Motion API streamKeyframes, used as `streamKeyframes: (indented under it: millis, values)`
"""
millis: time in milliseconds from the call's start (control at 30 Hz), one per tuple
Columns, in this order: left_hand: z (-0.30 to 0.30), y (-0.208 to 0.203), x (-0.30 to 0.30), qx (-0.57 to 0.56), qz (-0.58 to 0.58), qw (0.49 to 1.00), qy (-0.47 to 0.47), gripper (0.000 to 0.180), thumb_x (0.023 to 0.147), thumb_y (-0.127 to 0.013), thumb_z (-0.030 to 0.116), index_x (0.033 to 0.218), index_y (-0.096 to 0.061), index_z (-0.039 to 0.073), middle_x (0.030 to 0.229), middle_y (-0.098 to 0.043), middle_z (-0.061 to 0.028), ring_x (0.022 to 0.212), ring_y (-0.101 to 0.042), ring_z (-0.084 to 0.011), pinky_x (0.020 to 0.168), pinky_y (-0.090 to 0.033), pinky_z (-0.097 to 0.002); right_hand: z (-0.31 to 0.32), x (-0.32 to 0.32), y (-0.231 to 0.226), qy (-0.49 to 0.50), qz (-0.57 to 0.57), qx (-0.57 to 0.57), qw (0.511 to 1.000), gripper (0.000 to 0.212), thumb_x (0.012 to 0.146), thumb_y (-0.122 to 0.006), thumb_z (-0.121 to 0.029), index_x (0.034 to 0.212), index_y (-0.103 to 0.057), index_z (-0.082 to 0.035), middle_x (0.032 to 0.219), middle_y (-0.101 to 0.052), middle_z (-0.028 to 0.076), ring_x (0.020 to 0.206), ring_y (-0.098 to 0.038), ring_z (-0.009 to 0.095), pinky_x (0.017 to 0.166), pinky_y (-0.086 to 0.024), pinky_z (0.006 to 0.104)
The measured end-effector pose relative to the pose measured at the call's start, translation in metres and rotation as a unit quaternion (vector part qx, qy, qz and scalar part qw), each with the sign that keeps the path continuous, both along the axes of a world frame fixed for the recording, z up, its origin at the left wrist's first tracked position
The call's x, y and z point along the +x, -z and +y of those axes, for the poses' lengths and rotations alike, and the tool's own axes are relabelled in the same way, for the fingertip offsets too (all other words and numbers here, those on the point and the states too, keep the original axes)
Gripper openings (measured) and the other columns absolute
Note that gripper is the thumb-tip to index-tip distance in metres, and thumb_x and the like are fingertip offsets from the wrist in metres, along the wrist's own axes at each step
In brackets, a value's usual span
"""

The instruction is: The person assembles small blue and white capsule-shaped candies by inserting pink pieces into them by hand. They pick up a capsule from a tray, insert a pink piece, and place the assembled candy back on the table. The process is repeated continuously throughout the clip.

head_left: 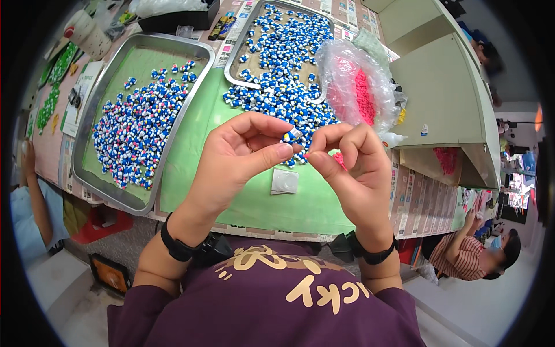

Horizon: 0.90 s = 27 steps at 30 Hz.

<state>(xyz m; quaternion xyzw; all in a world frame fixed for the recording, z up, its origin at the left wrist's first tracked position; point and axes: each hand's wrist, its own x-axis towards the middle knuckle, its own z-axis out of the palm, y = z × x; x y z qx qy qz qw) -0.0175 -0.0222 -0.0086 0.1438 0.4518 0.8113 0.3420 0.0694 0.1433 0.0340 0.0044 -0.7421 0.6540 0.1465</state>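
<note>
Between the thumb and fingers of my left hand [231,153] is a small blue-and-white plastic figure piece [291,136]. My right hand [361,173] is closed in a pinch just to the right of it, with a tiny pink piece [307,156] at the fingertips. Beyond both hands a pile of similar blue-and-white pieces [272,103] spills from a metal tray [232,62] onto the green mat [211,199]. A small pale square block [285,181] lies below the hands. Some pink pieces [339,158] show partly behind my right fingers.
At left stands a metal tray [169,144] of blue-and-white pieces with pink spots. A clear plastic bag [341,63] of pink pieces lies at the back right, beside a grey-green cabinet [439,92]. Other people sit at left [39,211] and right [468,254].
</note>
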Motion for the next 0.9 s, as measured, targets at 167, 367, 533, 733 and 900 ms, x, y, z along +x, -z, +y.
streamKeyframes:
  millis: [167,367,533,733,900]
  values:
    - [0.006,-0.005,0.006,-0.002,0.037,0.999,-0.023,0.024,0.083,-0.069,-0.005,0.106,-0.06,-0.002,0.101,-0.065,-0.0088,0.095,-0.065,-0.015,0.084,-0.054,-0.027,-0.003,-0.004,0.004,0.032,0.045,-0.009,0.998,0.03,0.085,-0.064,0.008,0.08,-0.039,-0.008,0.089,-0.059,0.008,0.081,-0.054,0.01,0.07,-0.045,0.0244]
    - [0.01,-0.009,0.013,0.001,0.09,0.995,-0.047,0.023,0.083,-0.069,-0.007,0.104,-0.062,-0.004,0.1,-0.065,-0.0093,0.095,-0.065,-0.0151,0.084,-0.055,-0.0267,-0.004,-0.002,0.006,0.048,0.043,0.054,0.996,0.03,0.084,-0.065,0.008,0.079,-0.039,-0.007,0.088,-0.059,0.008,0.08,-0.053,0.01,0.068,-0.045,0.0249]
    - [0.013,-0.008,0.018,-0.053,0.243,0.963,-0.103,0.022,0.078,-0.07,-0.012,0.098,-0.066,-0.003,0.096,-0.065,-0.0099,0.089,-0.064,-0.0149,0.077,-0.052,-0.0247,-0.006,0.0,0.013,0.073,0.054,0.077,0.993,0.03,0.083,-0.067,0.006,0.079,-0.04,-0.006,0.087,-0.056,0.006,0.078,-0.052,0.011,0.068,-0.044,0.0259]
    - [0.003,-0.012,0.014,-0.065,0.266,0.959,-0.069,0.019,0.078,-0.068,-0.013,0.094,-0.066,-0.003,0.094,-0.065,-0.0106,0.085,-0.063,-0.015,0.072,-0.053,-0.0251,0.016,0.004,0.016,0.015,-0.034,0.001,0.999,0.037,0.078,-0.076,-0.001,0.084,-0.04,-0.008,0.087,-0.051,0.002,0.08,-0.052,0.011,0.073,-0.044,0.0263]
    - [-0.047,0.012,-0.02,-0.132,0.295,0.924,-0.205,0.017,0.08,-0.067,-0.011,0.093,-0.065,0.0,0.092,-0.063,-0.0066,0.078,-0.061,-0.0104,0.067,-0.052,-0.0213,0.063,0.02,0.016,0.108,-0.072,0.046,0.99,0.031,0.08,-0.072,0.0,0.08,-0.042,-0.007,0.08,-0.054,0.001,0.074,-0.055,0.009,0.069,-0.047,0.0264]
